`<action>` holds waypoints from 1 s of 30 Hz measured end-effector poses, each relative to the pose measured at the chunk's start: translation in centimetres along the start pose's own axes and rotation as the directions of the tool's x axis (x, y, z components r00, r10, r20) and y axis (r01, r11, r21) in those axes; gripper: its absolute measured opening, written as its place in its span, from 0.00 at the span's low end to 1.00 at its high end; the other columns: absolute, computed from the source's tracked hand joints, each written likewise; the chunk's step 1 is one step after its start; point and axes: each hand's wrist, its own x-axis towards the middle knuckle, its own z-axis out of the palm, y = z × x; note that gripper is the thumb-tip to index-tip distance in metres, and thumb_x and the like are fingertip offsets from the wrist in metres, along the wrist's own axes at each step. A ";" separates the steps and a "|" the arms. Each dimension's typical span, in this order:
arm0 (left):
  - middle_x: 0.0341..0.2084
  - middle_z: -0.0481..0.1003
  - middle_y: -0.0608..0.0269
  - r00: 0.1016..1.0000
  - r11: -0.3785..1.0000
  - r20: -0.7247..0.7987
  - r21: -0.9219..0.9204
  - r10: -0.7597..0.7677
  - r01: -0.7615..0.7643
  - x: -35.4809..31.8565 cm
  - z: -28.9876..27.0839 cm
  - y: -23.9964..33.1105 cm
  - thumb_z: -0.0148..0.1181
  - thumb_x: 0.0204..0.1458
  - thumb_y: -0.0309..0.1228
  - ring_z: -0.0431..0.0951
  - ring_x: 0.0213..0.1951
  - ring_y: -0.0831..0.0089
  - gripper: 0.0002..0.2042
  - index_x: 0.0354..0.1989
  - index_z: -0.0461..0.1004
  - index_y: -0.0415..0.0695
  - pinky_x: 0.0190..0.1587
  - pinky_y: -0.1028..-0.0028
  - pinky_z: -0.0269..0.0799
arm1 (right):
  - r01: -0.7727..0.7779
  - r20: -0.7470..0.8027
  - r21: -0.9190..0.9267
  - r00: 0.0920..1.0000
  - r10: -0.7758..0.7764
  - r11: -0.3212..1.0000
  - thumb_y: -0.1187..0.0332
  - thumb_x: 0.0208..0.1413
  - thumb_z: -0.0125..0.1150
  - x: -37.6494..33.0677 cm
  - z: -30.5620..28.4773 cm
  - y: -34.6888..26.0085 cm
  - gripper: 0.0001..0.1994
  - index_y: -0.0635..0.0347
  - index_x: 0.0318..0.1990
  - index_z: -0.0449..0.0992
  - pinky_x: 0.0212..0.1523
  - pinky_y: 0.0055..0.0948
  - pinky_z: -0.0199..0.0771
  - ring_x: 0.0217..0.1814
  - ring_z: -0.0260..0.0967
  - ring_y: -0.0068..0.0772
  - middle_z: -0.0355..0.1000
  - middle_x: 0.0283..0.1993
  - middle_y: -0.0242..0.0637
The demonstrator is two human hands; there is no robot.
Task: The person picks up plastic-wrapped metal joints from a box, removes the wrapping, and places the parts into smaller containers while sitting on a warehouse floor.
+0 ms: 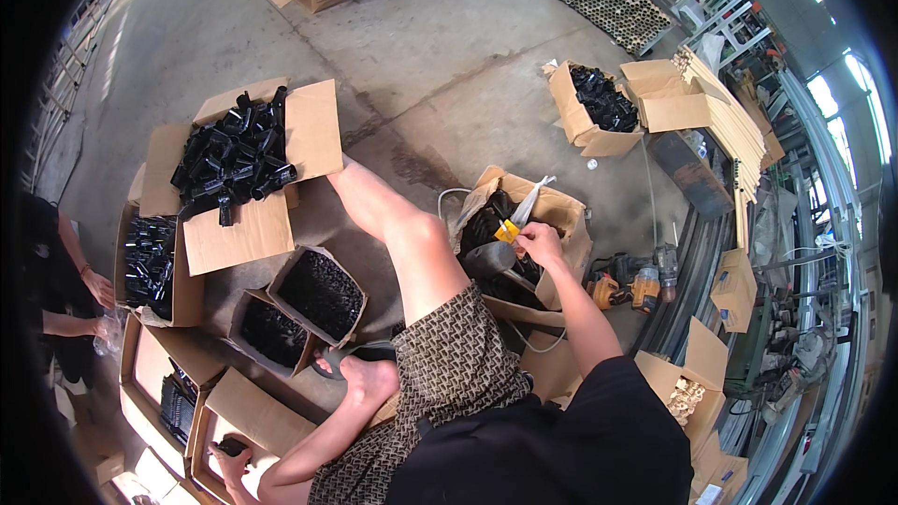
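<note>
At the lower left, my left hand [234, 468] is closed around a small black part [231, 446], over an open carton [267, 411]. Its exact shape is partly hidden by my fingers. Right of my knee, my right hand [540, 245] is reaching over another carton [573, 266]. Its fingertips are pinched at a small yellow piece [507, 231] whose kind I cannot make out. Beside that piece a whitish plastic bag [533, 198] sticks up. Black parts [480, 224] and a dark rounded object [491, 260] lie in the same carton.
Cartons of black tubular parts [234, 154] and two small boxes of black pieces [320, 295] stand left of my leg. Orange power drills [645, 288] lie right of the carton. A co-worker's hands [98, 288] are at the far left. Long metal profiles [697, 257] run along the right.
</note>
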 end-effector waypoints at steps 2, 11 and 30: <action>0.23 0.79 0.56 0.961 0.945 0.242 -0.261 -0.132 0.196 -1.2 -3.8 7.8 0.74 0.39 0.44 0.78 0.19 0.74 0.26 0.39 0.78 0.32 0.21 0.74 0.81 | -0.094 0.039 0.034 0.995 0.093 0.995 0.61 0.46 0.71 1.3 1.3 0.4 0.12 0.57 0.35 0.83 0.40 0.34 0.78 0.37 0.80 0.36 0.81 0.34 0.40; 0.19 0.79 0.60 0.974 0.927 0.227 -0.361 -0.018 0.102 2.0 3.0 3.3 0.67 0.51 0.41 0.76 0.18 0.75 0.18 0.31 0.80 0.33 0.19 0.70 0.73 | -0.068 0.000 0.063 0.998 0.068 0.996 0.62 0.47 0.70 2.0 0.4 -2.4 0.10 0.53 0.36 0.83 0.44 0.41 0.78 0.42 0.79 0.45 0.81 0.37 0.42; 0.21 0.78 0.54 0.985 0.971 0.166 -0.224 -0.042 0.079 1.6 1.7 8.6 0.63 0.50 0.38 0.77 0.22 0.66 0.17 0.30 0.79 0.32 0.24 0.66 0.73 | 0.153 -0.047 0.702 0.985 -0.169 0.696 0.72 0.54 0.63 1.2 -1.0 -15.7 0.14 0.64 0.48 0.73 0.32 0.28 0.74 0.31 0.75 0.25 0.77 0.28 0.35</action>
